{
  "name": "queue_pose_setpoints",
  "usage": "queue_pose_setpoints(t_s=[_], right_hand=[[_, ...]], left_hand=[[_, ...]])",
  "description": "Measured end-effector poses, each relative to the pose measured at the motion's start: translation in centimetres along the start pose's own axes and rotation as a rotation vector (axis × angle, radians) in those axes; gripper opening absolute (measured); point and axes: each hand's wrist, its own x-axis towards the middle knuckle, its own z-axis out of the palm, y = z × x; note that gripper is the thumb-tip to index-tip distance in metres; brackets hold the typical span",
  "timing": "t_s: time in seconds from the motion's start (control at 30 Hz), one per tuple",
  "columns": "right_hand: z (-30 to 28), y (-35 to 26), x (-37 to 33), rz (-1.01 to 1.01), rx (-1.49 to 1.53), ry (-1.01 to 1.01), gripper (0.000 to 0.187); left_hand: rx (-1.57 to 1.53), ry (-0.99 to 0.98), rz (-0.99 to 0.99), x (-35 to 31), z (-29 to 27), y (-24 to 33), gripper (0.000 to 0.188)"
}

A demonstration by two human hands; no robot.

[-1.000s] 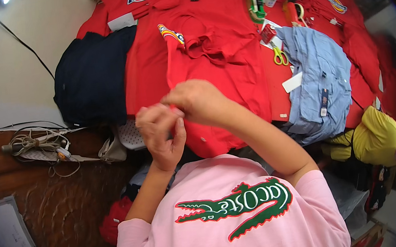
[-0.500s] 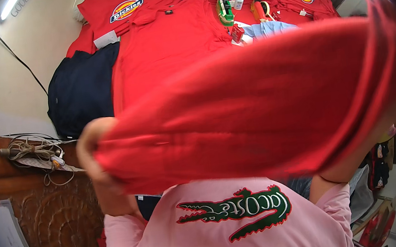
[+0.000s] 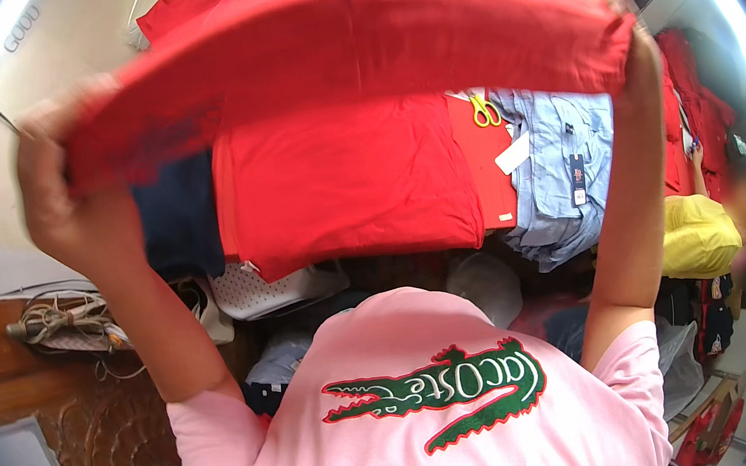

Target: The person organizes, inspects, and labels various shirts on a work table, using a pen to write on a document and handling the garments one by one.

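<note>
A red garment (image 3: 348, 43), probably a T-shirt, is stretched in the air between my two hands, blurred by motion. My left hand (image 3: 54, 171) grips its left end, fingers closed around the cloth. At the other end, my right hand (image 3: 628, 20) is closed on the right edge. Below the raised cloth, a red shirt (image 3: 348, 184) lies spread on a pile at the table's front. The garment hides much of the back of the table.
Light blue folded shirts (image 3: 563, 170) with tags lie right of the red pile, beside yellow-handled scissors (image 3: 484, 110). Dark navy clothing (image 3: 178, 216) is at the left. A white perforated seat (image 3: 272, 289) stands below the table edge. Another person in yellow (image 3: 699, 237) is at the right.
Both hands have lifted the red garment up and away from me, spreading it into a wide band. The shirt pile, scissors and blue shirts below now show.
</note>
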Motion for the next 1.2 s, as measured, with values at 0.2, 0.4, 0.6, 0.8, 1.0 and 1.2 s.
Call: queue_pose_setpoints(t_s=[0.2,0.4,0.6,0.8,1.0,1.2], right_hand=[[-5.7,17.4,-5.6,0.28,-0.077,0.116,0.016],[-8.7,31.4,-15.1,0.74,-0.358,0.381,0.012],[-7.8,32.4,-17.2,0.681,-0.549,0.401,0.025],[-4.1,28.9,-15.1,0.718,-0.621,0.291,0.039],[-6.9,28.1,-18.4,0.97,-1.18,0.32,0.041],[1.7,35.5,-7.4,0.136,-1.536,0.129,0.048]], left_hand=[[0.097,-0.591,-0.282,-13.0,1.8,-3.7,0.046],[0.095,-1.167,-0.563,-29.4,1.1,-9.3,0.043],[-0.036,-1.195,-0.968,-29.5,3.0,-12.8,0.027],[0.049,-1.08,-0.5,-30.3,7.8,-15.2,0.057],[-0.004,-1.207,-0.505,-31.8,9.0,-16.8,0.075],[-0.011,-1.012,-0.442,-29.8,14.3,-14.9,0.052]])
